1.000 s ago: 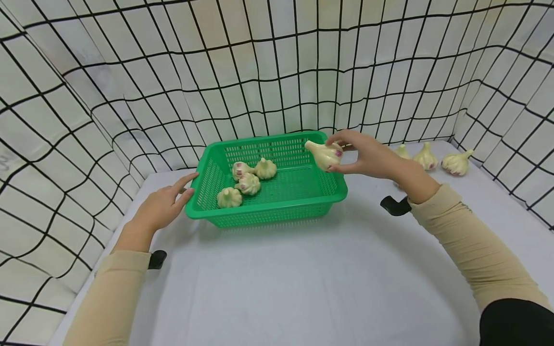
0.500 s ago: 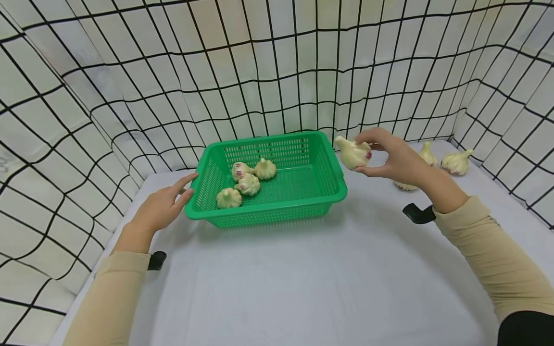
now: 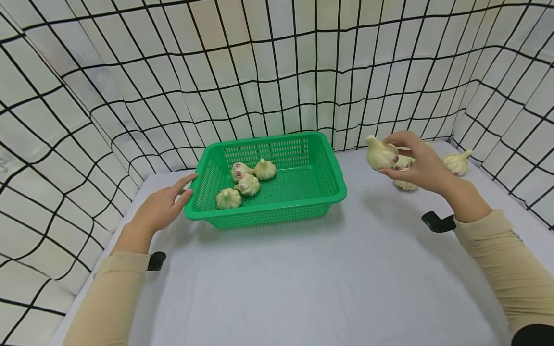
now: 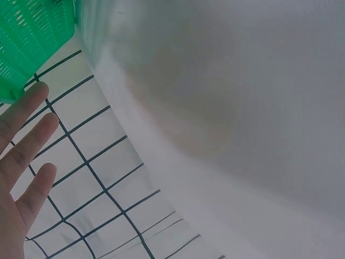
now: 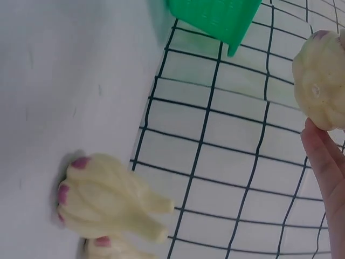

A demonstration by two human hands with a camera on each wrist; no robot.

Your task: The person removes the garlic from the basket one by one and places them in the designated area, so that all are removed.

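Black netting (image 3: 277, 78) covers the white walls from the left round to the right. In a beige sleeve (image 3: 112, 293), the left hand (image 3: 161, 209) rests at the left end of a green plastic basket (image 3: 277, 208), its fingers loosely straight against the rim and gripping nothing. The basket stands on a white-covered table (image 3: 277, 283). In its left half sit four garlic bulbs: the foremost (image 3: 229, 198) is just beside three clustered bulbs (image 3: 248, 184). Right of the basket, apart from it, a garlic bulb (image 3: 381, 154) hangs in the air, neck tilted up and left, pinched between thumb and fingers of the right hand (image 3: 426, 166). Behind that hand lie partly hidden bulbs (image 3: 405, 186); farthest right, another bulb (image 3: 456, 164) lies on its side.
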